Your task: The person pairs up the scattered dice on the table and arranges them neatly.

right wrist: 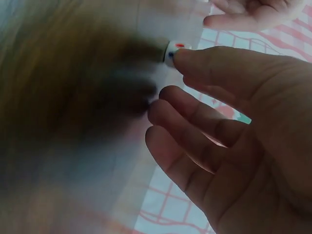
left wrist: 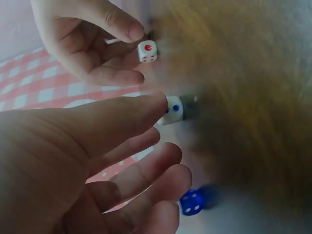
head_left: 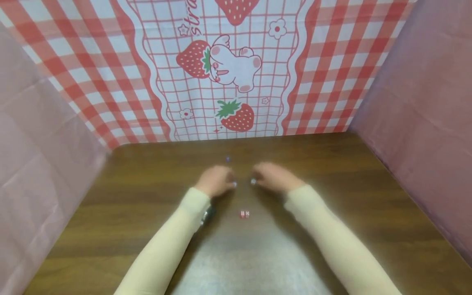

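Both hands are over the middle of the table. Thumb and fingers of the left hand (head_left: 215, 181) pinch a white die (left wrist: 171, 109), which shows blue pips in the left wrist view. Opposite it, the right hand (head_left: 276, 177) pinches another white die (head_left: 253, 181) at its fingertips; a red pip faces the left wrist view. A small gap separates the two hands. Beyond the left hand lies a blue die (head_left: 227, 159) with white pips. Nearer the body, two red dice (head_left: 245, 214) sit side by side.
The brown wood-grain table (head_left: 110, 229) reaches back to a red-and-white checked strawberry cloth (head_left: 236, 94). Pink cloth walls (head_left: 416, 123) stand at both sides. A dark device (head_left: 208, 215) shows at the left wrist.
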Action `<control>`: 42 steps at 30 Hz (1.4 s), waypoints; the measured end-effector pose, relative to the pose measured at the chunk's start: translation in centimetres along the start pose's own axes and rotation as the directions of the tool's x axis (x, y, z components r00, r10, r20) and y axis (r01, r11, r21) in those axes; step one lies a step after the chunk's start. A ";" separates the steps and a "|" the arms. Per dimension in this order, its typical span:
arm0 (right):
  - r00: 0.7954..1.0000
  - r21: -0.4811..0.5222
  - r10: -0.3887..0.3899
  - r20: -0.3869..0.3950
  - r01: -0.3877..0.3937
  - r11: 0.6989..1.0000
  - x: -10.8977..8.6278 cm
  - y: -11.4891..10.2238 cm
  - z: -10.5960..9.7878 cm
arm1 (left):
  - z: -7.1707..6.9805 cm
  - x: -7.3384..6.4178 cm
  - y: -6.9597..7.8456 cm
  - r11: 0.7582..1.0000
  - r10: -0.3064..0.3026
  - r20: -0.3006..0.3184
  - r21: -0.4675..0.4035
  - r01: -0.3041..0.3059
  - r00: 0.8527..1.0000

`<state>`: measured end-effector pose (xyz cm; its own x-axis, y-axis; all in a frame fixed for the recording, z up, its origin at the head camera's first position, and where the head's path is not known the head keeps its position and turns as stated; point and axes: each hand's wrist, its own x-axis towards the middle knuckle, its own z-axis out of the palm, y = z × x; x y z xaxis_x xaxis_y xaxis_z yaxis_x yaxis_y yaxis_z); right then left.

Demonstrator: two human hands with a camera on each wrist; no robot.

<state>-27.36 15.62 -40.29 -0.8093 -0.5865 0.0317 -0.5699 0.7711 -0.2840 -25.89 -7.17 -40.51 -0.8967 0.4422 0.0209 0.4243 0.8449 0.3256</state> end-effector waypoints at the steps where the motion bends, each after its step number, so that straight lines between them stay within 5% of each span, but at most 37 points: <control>1: 1.000 0.005 -0.005 0.000 0.005 1.000 0.1 0.0 0.1 | 0.1 0.1 0.1 1.000 0.009 0.000 0.008 -0.009 1.000; 21: 0.994 0.054 0.109 -0.029 -0.107 0.993 0.6 -0.6 1.5 | 0.7 -0.2 0.8 0.999 -0.025 0.004 -0.020 0.025 1.000; 42: 0.995 0.068 0.100 -0.025 -0.098 0.993 0.5 -1.2 1.2 | 0.8 -0.4 1.9 0.999 -0.003 0.030 -0.037 0.004 1.000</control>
<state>-26.94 14.07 -41.04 -0.8654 -0.5003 0.0271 -0.4769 0.8060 -0.3506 -24.65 -5.44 -40.68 -0.8940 0.4481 -0.0081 0.4154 0.8352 0.3604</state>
